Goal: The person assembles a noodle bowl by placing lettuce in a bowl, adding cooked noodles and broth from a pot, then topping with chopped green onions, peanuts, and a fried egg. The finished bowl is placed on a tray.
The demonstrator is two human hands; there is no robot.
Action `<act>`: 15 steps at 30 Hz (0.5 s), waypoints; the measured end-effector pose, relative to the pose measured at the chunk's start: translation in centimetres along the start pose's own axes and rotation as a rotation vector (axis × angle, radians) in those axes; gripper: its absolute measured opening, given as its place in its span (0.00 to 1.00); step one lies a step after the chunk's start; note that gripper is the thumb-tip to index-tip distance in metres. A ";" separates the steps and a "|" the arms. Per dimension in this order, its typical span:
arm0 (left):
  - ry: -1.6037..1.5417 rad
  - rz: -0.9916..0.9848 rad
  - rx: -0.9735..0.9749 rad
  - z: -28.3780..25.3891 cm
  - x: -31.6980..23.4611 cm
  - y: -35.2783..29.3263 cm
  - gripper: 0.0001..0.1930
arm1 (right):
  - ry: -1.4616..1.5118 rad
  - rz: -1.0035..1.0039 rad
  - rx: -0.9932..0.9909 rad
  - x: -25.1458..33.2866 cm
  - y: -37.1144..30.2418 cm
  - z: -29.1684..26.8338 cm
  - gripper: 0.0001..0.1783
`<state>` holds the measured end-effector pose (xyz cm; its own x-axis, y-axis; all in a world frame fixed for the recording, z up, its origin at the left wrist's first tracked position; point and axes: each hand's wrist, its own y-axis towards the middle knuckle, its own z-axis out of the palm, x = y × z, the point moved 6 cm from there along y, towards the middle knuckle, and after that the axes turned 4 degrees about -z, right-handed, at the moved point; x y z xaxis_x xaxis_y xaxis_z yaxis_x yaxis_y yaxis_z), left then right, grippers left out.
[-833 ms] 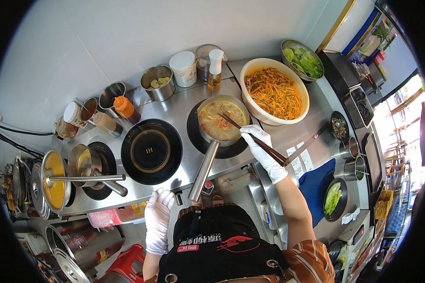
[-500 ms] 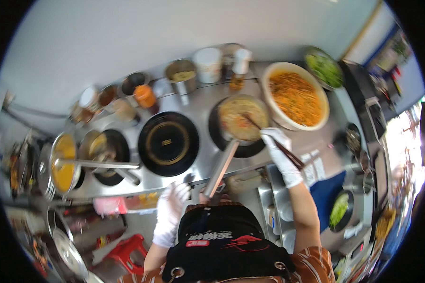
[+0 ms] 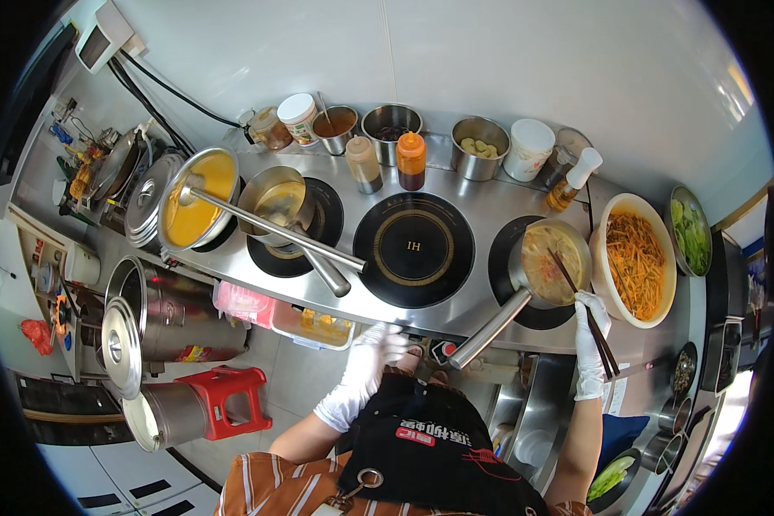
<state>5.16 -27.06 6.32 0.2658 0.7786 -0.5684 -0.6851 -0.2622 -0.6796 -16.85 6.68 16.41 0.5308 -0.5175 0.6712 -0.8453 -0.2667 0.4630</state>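
Note:
My right hand (image 3: 592, 331), in a white glove, grips a pair of long dark chopsticks (image 3: 605, 347). Their tips dip into a steel saucepan (image 3: 583, 245) of cloudy soup with orange shreds (image 3: 549, 262). The pan stands on the right round black induction plate (image 3: 542, 318), its steel handle (image 3: 490, 329) pointing toward me. My left hand (image 3: 375, 353), also gloved, hovers by the counter's front edge with its fingers loosely apart, a little blurred. Nothing shows in it.
A tub of shredded carrot (image 3: 673, 298) and a bowl of greens (image 3: 691, 232) stand right of the pan. Leftward are a bare black plate (image 3: 414, 249), another saucepan (image 3: 273, 202) and a pot of yellow liquid (image 3: 200, 198) with a ladle. Squeeze bottles (image 3: 411, 161) line the back.
My view has swung to the left, so the counter sits farther right in it. The chopsticks stay in my right hand with their tips in the soup. My left hand remains by the counter edge.

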 end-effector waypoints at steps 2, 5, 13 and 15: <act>0.011 0.160 -0.188 -3.1 -2.3 0.2 0.18 | 0.010 -0.020 0.002 0.1 0.1 0.1 0.07; -0.091 0.309 -0.493 -6.8 -5.8 1.8 0.18 | 0.026 -0.029 0.007 0.1 0.0 0.2 0.07; -0.175 0.486 -0.180 -6.6 -10.8 8.5 0.09 | 0.032 -0.033 0.000 -0.4 0.1 0.4 0.08; -0.180 0.474 -0.176 -7.0 -10.4 7.7 0.09 | 0.032 -0.047 0.006 -0.3 0.1 0.4 0.08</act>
<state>1.89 -41.19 3.76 -0.1765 0.6328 -0.7539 -0.5737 -0.6885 -0.4436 -17.09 6.51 16.02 0.5719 -0.4781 0.6666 -0.8194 -0.2955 0.4911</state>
